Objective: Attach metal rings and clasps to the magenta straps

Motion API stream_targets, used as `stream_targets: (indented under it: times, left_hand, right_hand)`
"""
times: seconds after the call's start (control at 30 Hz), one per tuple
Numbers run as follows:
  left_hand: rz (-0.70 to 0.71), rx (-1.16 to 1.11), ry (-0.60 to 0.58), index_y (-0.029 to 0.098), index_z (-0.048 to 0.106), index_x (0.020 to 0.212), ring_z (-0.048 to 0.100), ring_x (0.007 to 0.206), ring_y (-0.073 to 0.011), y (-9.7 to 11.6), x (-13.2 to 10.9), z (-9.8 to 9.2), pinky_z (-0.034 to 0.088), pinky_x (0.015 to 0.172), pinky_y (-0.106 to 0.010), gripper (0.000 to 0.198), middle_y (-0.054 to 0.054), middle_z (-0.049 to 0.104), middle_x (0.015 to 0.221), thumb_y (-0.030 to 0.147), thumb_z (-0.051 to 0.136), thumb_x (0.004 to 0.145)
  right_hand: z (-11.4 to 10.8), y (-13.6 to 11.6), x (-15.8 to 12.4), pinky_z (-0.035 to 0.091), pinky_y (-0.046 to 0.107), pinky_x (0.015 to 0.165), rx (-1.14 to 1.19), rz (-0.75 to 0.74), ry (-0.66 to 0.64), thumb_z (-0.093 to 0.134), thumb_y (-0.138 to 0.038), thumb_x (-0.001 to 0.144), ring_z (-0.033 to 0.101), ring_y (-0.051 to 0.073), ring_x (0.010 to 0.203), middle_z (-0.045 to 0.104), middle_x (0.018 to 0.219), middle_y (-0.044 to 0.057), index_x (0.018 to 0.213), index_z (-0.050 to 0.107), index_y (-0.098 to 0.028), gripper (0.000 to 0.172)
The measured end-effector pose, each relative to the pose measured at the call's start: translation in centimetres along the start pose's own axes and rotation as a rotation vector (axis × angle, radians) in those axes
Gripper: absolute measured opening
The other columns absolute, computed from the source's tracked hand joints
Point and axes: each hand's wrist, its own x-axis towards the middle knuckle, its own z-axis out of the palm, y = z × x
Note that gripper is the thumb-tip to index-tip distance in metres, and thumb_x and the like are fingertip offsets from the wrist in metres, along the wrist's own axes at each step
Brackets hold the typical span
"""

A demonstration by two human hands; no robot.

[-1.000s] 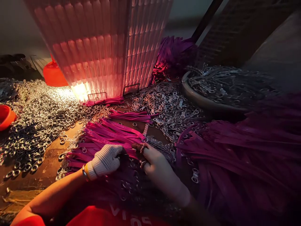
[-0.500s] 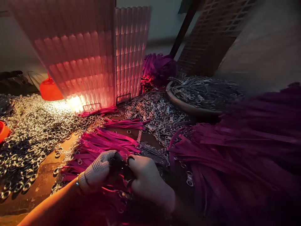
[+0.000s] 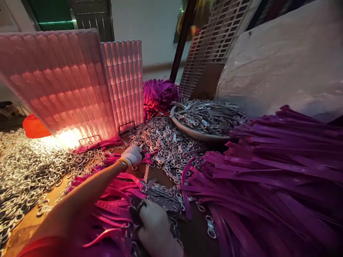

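My left hand, in a white dotted glove with dark fingertips, reaches out over the magenta straps at the edge of the metal pile. Its fingers are bent; what lies between them is hidden. Nearer to me, my right hand is closed, its dark fingertips curled against something dark that I cannot make out. Beneath and left of it lie loose magenta straps, some with metal rings at their ends. A heap of small ringed metal links spreads just beyond my left hand.
A big pile of metal rings covers the left side under an orange lamp. Ribbed translucent panels stand behind. A round basin holds ringed strips. Long magenta straps heap up at the right.
My hands, together over the straps before, have separated. The left has moved forward to the metal pile; the right stays low near me. The view has shifted and brightened.
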Motion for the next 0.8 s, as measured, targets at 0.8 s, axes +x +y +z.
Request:
stream_targets:
  times: [0.8]
  left_hand:
    - [-0.148, -1.189, -0.064, 0.016, 0.056, 0.081, 0.031, 0.035, -0.0048, -6.5, -16.6, -1.8, 0.023, 0.034, -0.016, 0.035, 0.006, 0.043, 0.049, 0.051, 0.065, 0.082]
  right_hand:
    - [-2.8, -1.3, 8.1, 0.042, 0.026, 0.078, 0.254, 0.08, -0.242, 0.046, -0.002, 0.075, 0.058, 0.019, 0.089, 0.067, 0.094, 0.006, 0.092, 0.066, -0.018, 0.031]
